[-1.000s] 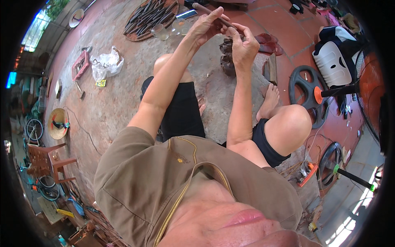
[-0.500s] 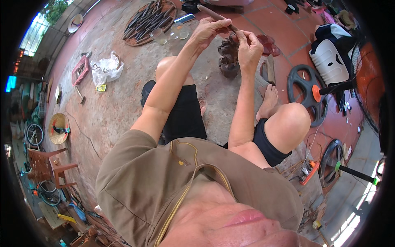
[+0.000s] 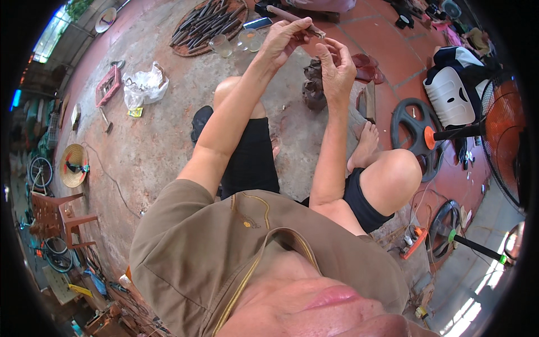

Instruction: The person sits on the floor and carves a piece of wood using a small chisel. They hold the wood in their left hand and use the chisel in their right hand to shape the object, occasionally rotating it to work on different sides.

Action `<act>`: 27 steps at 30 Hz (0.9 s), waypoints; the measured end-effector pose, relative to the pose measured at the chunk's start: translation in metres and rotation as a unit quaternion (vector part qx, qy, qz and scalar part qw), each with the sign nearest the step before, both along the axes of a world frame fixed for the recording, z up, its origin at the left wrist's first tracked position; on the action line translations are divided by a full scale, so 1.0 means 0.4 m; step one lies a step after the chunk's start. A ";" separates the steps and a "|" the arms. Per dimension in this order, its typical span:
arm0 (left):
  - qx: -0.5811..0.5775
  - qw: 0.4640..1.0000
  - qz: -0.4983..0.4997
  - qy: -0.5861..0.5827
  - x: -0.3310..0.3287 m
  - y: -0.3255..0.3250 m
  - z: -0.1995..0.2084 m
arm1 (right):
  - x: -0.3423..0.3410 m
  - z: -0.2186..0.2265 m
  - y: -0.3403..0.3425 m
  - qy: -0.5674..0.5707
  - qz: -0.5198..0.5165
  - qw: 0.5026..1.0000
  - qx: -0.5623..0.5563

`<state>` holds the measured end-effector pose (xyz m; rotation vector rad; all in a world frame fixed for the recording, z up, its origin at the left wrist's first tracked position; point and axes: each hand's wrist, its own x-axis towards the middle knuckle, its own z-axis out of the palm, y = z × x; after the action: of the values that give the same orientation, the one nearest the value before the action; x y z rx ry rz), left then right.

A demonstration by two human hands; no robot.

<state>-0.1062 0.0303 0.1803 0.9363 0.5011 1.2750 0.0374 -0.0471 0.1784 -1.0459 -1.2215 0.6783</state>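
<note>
Holding a thin dark stick (image 3: 292,16) up in front, the left hand (image 3: 286,39) has its fingers closed around it, long axis running left-right, while the right hand (image 3: 337,70), half-open and empty, sits just below its right end.

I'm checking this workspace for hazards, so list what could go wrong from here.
1. The left hand grips a slim wooden-handled tool with the right hand close to its tip; a slip could jab the fingers.
2. Both hands are raised over a bare foot; a dropped tool might strike it.
3. Two glass cups stand on the floor beside the tray of tools and could be knocked over.
</note>
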 end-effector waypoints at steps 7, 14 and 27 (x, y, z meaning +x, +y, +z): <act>0.001 0.999 0.032 0.025 -0.012 -0.024 0.011 | -0.032 0.018 0.000 -0.059 -0.048 0.995 0.059; 0.004 0.997 0.072 0.020 -0.023 -0.051 0.025 | -0.076 0.007 0.022 -0.006 -0.041 0.995 0.093; 0.012 0.995 0.053 0.078 -0.094 -0.090 0.075 | -0.120 0.011 0.050 0.182 0.047 0.979 0.076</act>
<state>-0.1438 -0.0056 0.2104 1.0462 0.6670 1.3103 -0.0108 -0.0271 0.1829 -0.7036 -0.9893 0.7964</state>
